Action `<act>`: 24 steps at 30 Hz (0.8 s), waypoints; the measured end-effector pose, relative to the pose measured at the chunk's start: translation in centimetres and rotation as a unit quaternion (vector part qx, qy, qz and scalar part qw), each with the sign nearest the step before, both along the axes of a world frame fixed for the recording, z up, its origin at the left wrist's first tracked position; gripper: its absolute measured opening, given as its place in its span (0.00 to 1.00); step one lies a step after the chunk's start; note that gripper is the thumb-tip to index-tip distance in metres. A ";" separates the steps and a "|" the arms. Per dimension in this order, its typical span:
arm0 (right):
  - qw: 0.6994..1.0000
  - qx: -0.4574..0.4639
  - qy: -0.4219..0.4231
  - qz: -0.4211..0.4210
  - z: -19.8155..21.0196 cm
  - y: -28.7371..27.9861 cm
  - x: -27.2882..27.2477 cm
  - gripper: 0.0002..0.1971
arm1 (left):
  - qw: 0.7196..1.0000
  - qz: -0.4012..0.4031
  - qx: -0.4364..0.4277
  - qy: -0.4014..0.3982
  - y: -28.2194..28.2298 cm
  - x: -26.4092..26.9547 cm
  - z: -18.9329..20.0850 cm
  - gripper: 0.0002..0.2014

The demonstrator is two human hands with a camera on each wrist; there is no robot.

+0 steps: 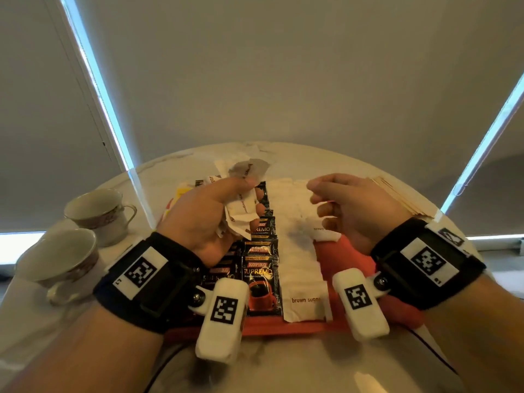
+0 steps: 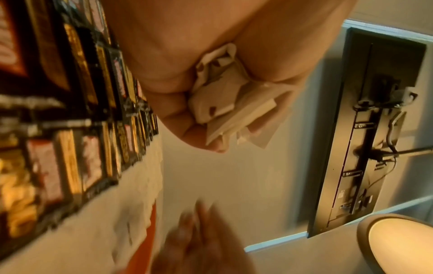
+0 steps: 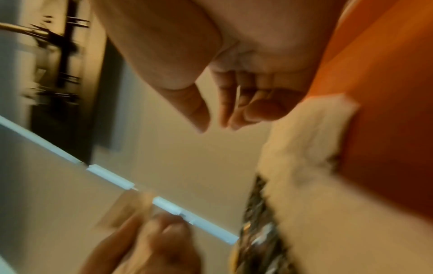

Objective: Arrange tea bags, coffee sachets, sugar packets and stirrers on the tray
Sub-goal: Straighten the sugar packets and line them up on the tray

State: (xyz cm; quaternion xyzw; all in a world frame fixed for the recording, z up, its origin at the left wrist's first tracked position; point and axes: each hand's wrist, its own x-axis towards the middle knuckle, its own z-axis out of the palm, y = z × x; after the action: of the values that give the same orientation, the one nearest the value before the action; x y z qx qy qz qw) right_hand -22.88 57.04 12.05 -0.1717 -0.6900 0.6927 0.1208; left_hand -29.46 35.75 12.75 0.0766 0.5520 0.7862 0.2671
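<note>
Two cups (image 1: 85,222) stood at the far left of the tabletop (image 1: 312,361). Right of them, the left hand (image 1: 209,214) was raised above the red tray (image 1: 354,262), fingers curled round a crumpled bunch of white sugar packets (image 1: 241,208); the left wrist view showed the same wad (image 2: 225,103) squeezed between palm and fingers. Beneath that hand, black coffee sachets (image 1: 259,276) lay in overlapping rows down the tray's left part. Just beside them ran a column of more sugar packets laid flat on the tray (image 1: 300,279), the nearest one printed "brown sugar". Farther right, the right hand (image 1: 354,211) hovered over the tray, loosely curled with thumb and fingertips apart, holding nothing and touching nothing. Behind it, at the tray's far right corner, wooden stirrers (image 1: 397,197) lay in a bundle.
</note>
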 end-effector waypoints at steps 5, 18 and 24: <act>0.985 0.053 0.116 0.120 2.1 -4.7 -1.1 0.17 | 0.997 -0.025 -0.014 0.068 0.4 0.4 -0.8 0.14; 0.976 -0.072 0.188 0.089 -0.7 -4.2 -1.4 0.15 | 0.996 -0.050 -0.028 0.065 0.4 0.3 -1.1 0.22; 0.979 -0.006 0.196 0.054 -0.8 -4.0 -1.2 0.13 | 1.000 0.017 0.007 0.009 0.6 0.0 -1.0 0.21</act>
State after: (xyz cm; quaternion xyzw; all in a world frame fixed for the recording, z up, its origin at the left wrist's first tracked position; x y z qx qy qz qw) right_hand -24.07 53.07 11.26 0.0044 -0.6571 0.7224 0.2154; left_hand -29.47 36.31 11.74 0.0767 0.5499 0.7937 0.2483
